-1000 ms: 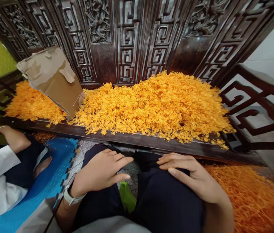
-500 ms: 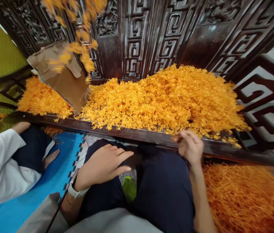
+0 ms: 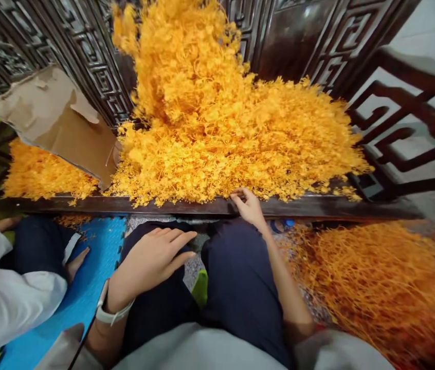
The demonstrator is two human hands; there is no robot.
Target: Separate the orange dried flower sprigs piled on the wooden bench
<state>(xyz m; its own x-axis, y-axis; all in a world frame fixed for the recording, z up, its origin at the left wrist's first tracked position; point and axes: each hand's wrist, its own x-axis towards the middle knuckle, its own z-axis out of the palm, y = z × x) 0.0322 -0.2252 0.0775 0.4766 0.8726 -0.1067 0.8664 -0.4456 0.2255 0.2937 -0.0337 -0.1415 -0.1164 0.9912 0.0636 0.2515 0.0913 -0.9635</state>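
Observation:
My left hand (image 3: 151,262) lies palm down on my left thigh, fingers stretched out and holding nothing. My right hand (image 3: 248,206) is at the front edge of the dark wooden bench (image 3: 186,207), its fingers curled together against the lower edge of a pile of frilly orange-yellow strands (image 3: 264,144), which look like cordyceps. Whether anything is between those fingers is too small to make out. A tall, blurred mass of the same strands (image 3: 186,61) rises above the pile in front of the carved backrest.
A torn cardboard piece (image 3: 67,123) stands on the bench, with another heap (image 3: 48,172) behind it. Longer orange strands (image 3: 387,277) lie low at right. A co-worker's sleeve (image 3: 13,288) and leg are on the left, by a blue mat (image 3: 97,257).
The loose strands falling at the upper left have given way to a large mass over the middle of the pile. My right hand has shifted left along the bench edge. The view has turned right.

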